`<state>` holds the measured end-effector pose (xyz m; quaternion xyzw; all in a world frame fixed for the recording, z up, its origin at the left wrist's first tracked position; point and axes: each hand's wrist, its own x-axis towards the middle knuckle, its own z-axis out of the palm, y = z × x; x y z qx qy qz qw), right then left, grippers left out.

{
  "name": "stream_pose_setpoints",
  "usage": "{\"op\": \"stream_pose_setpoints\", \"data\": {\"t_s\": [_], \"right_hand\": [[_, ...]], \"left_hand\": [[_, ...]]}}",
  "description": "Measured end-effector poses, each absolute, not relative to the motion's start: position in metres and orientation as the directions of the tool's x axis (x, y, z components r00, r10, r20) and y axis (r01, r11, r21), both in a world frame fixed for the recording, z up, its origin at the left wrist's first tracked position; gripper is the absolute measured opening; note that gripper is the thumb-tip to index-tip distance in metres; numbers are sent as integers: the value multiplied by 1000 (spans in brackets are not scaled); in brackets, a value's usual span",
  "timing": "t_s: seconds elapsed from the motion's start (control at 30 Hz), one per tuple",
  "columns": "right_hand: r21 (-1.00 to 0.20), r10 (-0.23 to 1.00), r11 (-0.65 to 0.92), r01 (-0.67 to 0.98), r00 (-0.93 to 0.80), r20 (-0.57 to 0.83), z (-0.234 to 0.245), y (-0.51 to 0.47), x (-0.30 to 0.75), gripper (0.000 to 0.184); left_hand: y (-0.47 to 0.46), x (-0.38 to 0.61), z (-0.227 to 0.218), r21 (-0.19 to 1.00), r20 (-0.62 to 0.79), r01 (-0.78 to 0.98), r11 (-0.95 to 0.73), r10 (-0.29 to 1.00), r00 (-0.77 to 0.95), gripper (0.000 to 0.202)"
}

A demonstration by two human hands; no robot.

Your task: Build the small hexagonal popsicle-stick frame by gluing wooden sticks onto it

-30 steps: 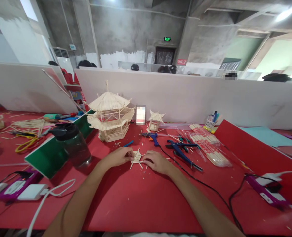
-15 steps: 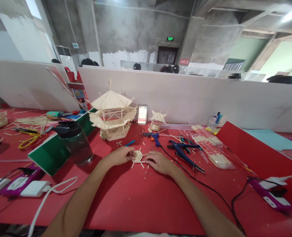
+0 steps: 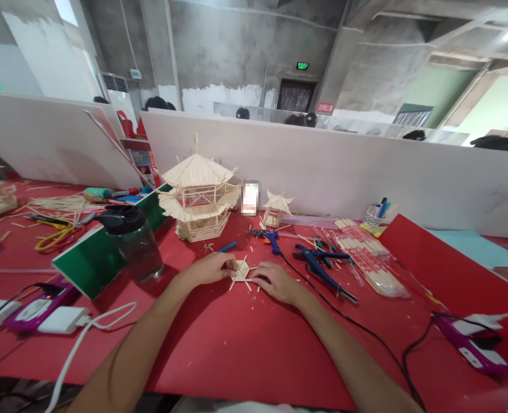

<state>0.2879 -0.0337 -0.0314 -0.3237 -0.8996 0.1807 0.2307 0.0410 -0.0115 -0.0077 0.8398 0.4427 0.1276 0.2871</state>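
A small hexagonal frame of thin wooden sticks [image 3: 242,272] lies on the red table, with stick ends jutting out around it. My left hand [image 3: 214,269] is closed at its left edge, fingertips pinching the side. From the right, my right hand [image 3: 276,281] has its thumb and fingers closed on a projecting stick of the same frame. The fingertips are partly hidden. Just beyond my left hand lies a blue pen-like tool [image 3: 227,246]. A blue glue gun [image 3: 272,240] rests behind my right hand.
A large stick pavilion [image 3: 200,198] and a small one [image 3: 277,207] stand at the back, a lit phone [image 3: 250,198] between them. A water bottle [image 3: 131,244] is left; blue cutters [image 3: 318,267], bagged sticks [image 3: 372,258] and a black cable [image 3: 344,315] are right.
The view has shifted slightly. Both my hands keep nearly the same hold on the stick frame. Another person's hand at the far left has mostly left the picture.
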Motion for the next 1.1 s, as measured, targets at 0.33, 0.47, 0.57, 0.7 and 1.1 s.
{"op": "stream_pose_setpoints", "data": {"t_s": [0.33, 0.47, 0.57, 0.7, 1.1], "right_hand": [[-434, 657, 741, 512, -687, 311, -36, -33, 287, 18], [-420, 653, 748, 514, -685, 323, -38, -33, 288, 17], [-420, 656, 746, 517, -681, 325, -39, -32, 287, 15], [-422, 662, 741, 523, -676, 325, -39, -33, 285, 14], [-400, 658, 746, 533, -681, 321, -38, -34, 283, 15]], "left_hand": [[-8, 40, -16, 612, -50, 667, -425, 821, 569, 8], [-11, 43, -11, 601, -54, 669, -437, 813, 580, 8], [-12, 44, -8, 590, -59, 675, -443, 810, 583, 9], [-14, 45, -6, 581, -67, 687, -436, 816, 575, 9], [-22, 54, -5, 507, -42, 749, -426, 856, 515, 25]]}}
